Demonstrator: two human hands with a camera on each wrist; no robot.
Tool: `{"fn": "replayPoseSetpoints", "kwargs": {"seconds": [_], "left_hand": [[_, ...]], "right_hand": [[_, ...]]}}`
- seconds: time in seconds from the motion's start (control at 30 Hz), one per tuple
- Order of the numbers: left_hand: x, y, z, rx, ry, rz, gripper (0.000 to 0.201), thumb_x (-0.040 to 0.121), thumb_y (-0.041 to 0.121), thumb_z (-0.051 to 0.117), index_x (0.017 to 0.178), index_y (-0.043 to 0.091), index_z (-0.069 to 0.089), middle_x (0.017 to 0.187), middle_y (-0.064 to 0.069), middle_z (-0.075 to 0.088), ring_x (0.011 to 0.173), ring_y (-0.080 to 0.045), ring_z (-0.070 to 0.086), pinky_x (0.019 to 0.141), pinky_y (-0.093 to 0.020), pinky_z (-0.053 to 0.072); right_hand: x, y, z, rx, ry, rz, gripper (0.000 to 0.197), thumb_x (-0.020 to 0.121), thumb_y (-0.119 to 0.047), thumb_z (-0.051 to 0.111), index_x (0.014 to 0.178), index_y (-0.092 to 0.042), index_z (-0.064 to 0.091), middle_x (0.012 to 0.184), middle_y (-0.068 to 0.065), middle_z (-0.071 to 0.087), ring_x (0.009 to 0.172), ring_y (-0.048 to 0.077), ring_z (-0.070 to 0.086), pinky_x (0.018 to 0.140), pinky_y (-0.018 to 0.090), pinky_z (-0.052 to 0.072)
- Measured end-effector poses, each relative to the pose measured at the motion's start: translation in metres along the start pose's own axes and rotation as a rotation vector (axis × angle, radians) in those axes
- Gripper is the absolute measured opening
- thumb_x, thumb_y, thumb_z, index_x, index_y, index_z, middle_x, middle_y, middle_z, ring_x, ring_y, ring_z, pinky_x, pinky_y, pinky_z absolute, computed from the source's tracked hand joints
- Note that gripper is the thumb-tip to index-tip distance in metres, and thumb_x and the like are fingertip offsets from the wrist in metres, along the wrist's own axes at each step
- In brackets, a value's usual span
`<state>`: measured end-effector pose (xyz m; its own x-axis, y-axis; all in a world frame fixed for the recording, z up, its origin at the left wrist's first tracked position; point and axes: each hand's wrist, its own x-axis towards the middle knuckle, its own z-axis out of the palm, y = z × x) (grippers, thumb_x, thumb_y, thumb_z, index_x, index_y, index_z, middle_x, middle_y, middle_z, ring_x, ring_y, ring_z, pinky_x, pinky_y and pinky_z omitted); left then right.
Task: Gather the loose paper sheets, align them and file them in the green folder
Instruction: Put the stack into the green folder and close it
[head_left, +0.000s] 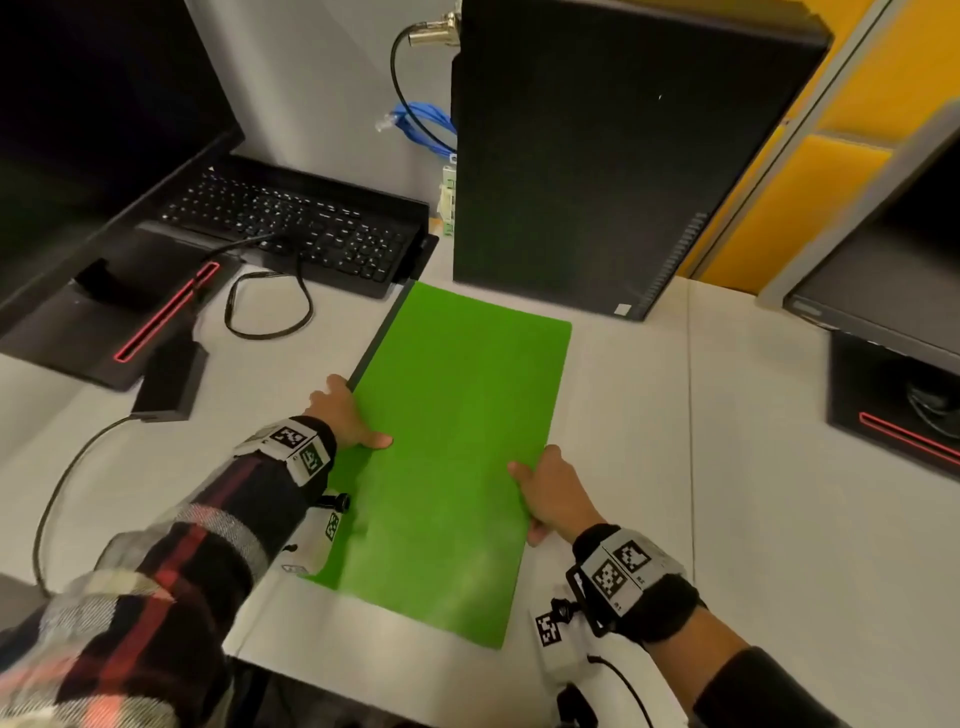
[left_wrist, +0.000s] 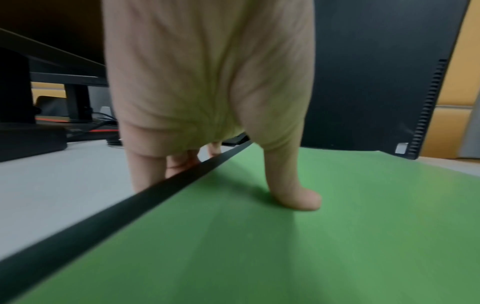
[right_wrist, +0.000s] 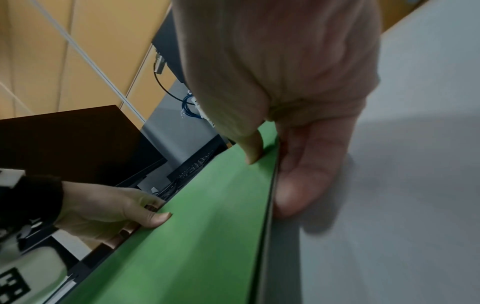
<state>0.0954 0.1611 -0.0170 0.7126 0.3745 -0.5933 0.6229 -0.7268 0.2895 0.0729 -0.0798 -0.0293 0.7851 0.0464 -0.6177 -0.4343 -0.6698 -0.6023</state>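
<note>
The green folder (head_left: 452, 457) is closed, with a black spine along its left edge, and both hands hold it over the white desk (head_left: 727, 467). My left hand (head_left: 345, 415) grips the spine side, thumb on the cover and fingers under the edge. In the left wrist view the thumb (left_wrist: 293, 185) presses the green cover (left_wrist: 311, 246). My right hand (head_left: 553, 493) pinches the right edge, thumb on top and fingers below. The right wrist view shows that edge of the folder (right_wrist: 207, 226) lifted off the desk. No loose paper sheets are visible.
A black computer tower (head_left: 613, 156) stands just behind the folder. A keyboard (head_left: 296, 223) and a monitor (head_left: 93, 130) with its stand fill the back left, with cables and a small black box (head_left: 171, 379). Another monitor base (head_left: 893, 405) sits at the right.
</note>
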Motion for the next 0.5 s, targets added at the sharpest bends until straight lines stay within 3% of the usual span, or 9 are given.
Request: {"fn": "replayPoseSetpoints", "kwargs": {"seconds": [0.07, 0.27, 0.43, 0.5], "left_hand": [[-0.0014, 0.001, 0.0035, 0.081, 0.001, -0.032, 0.099, 0.069, 0.035, 0.079, 0.139, 0.001, 0.017, 0.141, -0.026, 0.033, 0.13, -0.04, 0.038, 0.105, -0.046, 0.035], [-0.004, -0.0034, 0.0047, 0.219, 0.025, -0.102, 0.1, 0.07, 0.044, 0.076, 0.139, 0.001, 0.017, 0.139, -0.023, 0.033, 0.13, -0.037, 0.037, 0.106, -0.042, 0.034], [-0.0038, -0.0015, 0.002, 0.268, 0.061, -0.105, 0.097, 0.071, 0.045, 0.074, 0.139, 0.003, 0.019, 0.14, -0.022, 0.029, 0.132, -0.036, 0.032, 0.107, -0.042, 0.032], [-0.0045, -0.0006, 0.003, 0.273, 0.07, -0.088, 0.096, 0.072, 0.044, 0.074, 0.139, 0.003, 0.019, 0.142, -0.022, 0.025, 0.133, -0.037, 0.029, 0.108, -0.042, 0.031]], "right_hand": [[0.0, 0.0012, -0.0041, -0.045, -0.02, 0.021, 0.041, 0.097, -0.031, 0.043, 0.122, 0.0, 0.035, 0.07, 0.01, 0.055, 0.031, 0.013, 0.052, 0.035, 0.024, 0.046], [0.0002, -0.0016, -0.004, -0.098, -0.074, 0.029, 0.045, 0.094, -0.032, 0.05, 0.115, 0.007, 0.045, 0.055, 0.014, 0.058, 0.028, 0.016, 0.053, 0.04, 0.029, 0.052], [0.0003, -0.0051, -0.0032, -0.128, -0.105, 0.029, 0.041, 0.092, -0.036, 0.052, 0.099, 0.004, 0.049, 0.057, 0.015, 0.056, 0.038, 0.024, 0.052, 0.041, 0.029, 0.05], [0.0027, -0.0052, -0.0048, -0.155, -0.091, 0.03, 0.041, 0.09, -0.038, 0.054, 0.084, 0.002, 0.05, 0.055, 0.013, 0.054, 0.038, 0.024, 0.05, 0.041, 0.028, 0.048]]}}
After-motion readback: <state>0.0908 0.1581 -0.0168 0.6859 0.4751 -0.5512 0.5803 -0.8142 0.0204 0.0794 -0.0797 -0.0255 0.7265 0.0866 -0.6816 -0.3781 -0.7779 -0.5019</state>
